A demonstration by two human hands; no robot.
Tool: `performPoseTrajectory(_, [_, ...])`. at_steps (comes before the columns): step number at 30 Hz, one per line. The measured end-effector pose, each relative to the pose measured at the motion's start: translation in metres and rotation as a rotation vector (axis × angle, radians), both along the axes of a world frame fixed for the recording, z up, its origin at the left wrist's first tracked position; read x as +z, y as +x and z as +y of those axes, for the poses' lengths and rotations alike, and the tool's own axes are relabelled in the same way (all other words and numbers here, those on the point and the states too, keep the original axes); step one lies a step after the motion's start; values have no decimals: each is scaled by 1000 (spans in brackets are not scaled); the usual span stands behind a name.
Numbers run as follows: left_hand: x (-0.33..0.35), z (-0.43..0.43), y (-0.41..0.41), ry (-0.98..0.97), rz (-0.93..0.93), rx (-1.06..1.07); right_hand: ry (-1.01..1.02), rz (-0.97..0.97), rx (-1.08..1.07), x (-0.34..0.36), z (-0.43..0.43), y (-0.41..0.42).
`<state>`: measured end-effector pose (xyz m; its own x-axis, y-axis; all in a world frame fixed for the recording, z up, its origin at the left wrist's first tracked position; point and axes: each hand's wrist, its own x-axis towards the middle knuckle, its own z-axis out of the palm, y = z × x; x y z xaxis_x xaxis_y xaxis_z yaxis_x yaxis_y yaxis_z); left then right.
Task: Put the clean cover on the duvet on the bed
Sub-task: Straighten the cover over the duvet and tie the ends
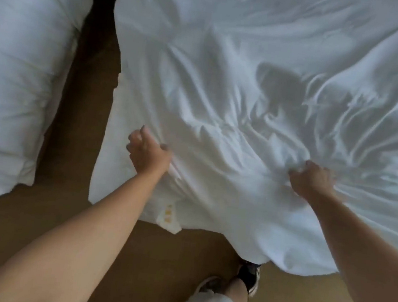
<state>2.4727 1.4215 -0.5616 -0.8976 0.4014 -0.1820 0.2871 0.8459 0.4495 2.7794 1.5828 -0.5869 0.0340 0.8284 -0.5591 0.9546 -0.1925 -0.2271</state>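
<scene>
"Gripping what, exactly, are those hands?"

"White fabric, both of them. The left hand (148,153) has its fingers curled and pinches a fold against the thumb. The right hand (312,180) has a bunch of cloth balled in its fist. I take it for the cover (224,91), which lies rumpled on the bed beyond both hands, its near edge hanging below the wrists toward the floor (180,260)."

"And the duvet, is it inside?"

"Cannot tell. It is all one white surface with no opening showing, and nothing says whether the hands hold one layer or two. A label (168,218) hangs at the hem just below the left hand."

"So what could go wrong?"

"If only the outer layer is held, a shake or pull would likely slide the cover over the filling and leave it lumped in the middle. The hanging edge also falls right over a shoe (250,276), below and between the hands, so a step on it could drag clean cloth onto the floor. And the white bedding (15,80) left of the left hand could be mistaken for it."
</scene>
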Motion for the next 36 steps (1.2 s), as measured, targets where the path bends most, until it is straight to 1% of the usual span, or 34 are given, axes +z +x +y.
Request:
performPoseTrajectory(1, [-9,-14,-14,-117,-241,184,215,166,22,11,-21,-19])
performPoseTrajectory(2, [-17,-21,-22,-181,-429,250,426,345,80,23,-50,-42])
performPoseTrajectory(3, [-21,-25,-26,-211,-507,221,575,478,188,36,-82,-67])
performPoseTrajectory(4, [-26,-26,-28,-216,-528,174,627,525,376,41,-114,-93])
performPoseTrajectory(5, [-32,-26,-28,-209,-523,155,576,478,586,41,-141,-118])
performPoseTrajectory(6, [-37,-25,-28,-200,-516,168,447,370,718,36,-160,-137])
performPoseTrajectory(7, [-39,-23,-28,-157,-524,191,306,222,758,26,-170,-151])
performPoseTrajectory(8, [-42,-20,-30,-70,-564,208,205,118,730,18,-171,-160])
performPoseTrajectory(9, [-42,-18,-35,47,-631,217,160,76,690,12,-167,-166])
performPoseTrajectory(10, [-45,-14,-41,167,-692,217,165,67,661,6,-163,-170])
performPoseTrajectory(11, [-45,-12,-46,243,-709,191,188,64,650,1,-160,-173])
performPoseTrajectory(13, [-36,-19,-57,274,-664,67,208,-14,681,-3,-162,-179])
performPoseTrajectory(15, [-26,-42,-73,250,-597,-62,308,-76,772,1,-178,-184])
performPoseTrajectory(16, [-21,-61,-86,221,-556,-112,397,-50,824,5,-189,-190])
performPoseTrajectory(18, [-10,-104,-124,102,-475,-176,560,111,875,19,-221,-215])
performPoseTrajectory(20, [4,-146,-170,-59,-338,-251,636,250,909,31,-263,-251])
performPoseTrajectory(22, [14,-173,-207,-148,-139,-306,542,293,915,39,-296,-284])
performPoseTrajectory(23, [17,-180,-218,-176,-86,-321,430,278,901,39,-305,-295])
performPoseTrajectory(24, [16,-185,-223,-228,-100,-325,283,230,875,37,-311,-301])
performPoseTrajectory(25, [14,-189,-223,-288,-178,-327,178,160,861,34,-315,-303])
performPoseTrajectory(26, [11,-193,-220,-322,-315,-312,121,101,857,31,-317,-303])
performPoseTrajectory(27, [8,-195,-217,-307,-485,-264,102,66,831,28,-318,-300])
performPoseTrajectory(28, [9,-194,-215,-238,-654,-198,113,58,795,25,-320,-298])
performPoseTrajectory(29, [10,-193,-216,-128,-815,-141,138,56,756,24,-324,-297])
performPoseTrajectory(31, [6,-194,-221,123,-1118,-102,180,77,672,21,-333,-300])
performPoseTrajectory(32, [7,-196,-222,219,-1217,-109,192,81,653,20,-339,-303])
performPoseTrajectory(33, [9,-200,-224,269,-1265,-132,214,78,651,20,-343,-308])
performPoseTrajectory(34, [9,-205,-226,264,-1246,-159,256,80,658,21,-346,-315])
performPoseTrajectory(36, [13,-213,-235,174,-1080,-191,369,148,657,28,-347,-329])
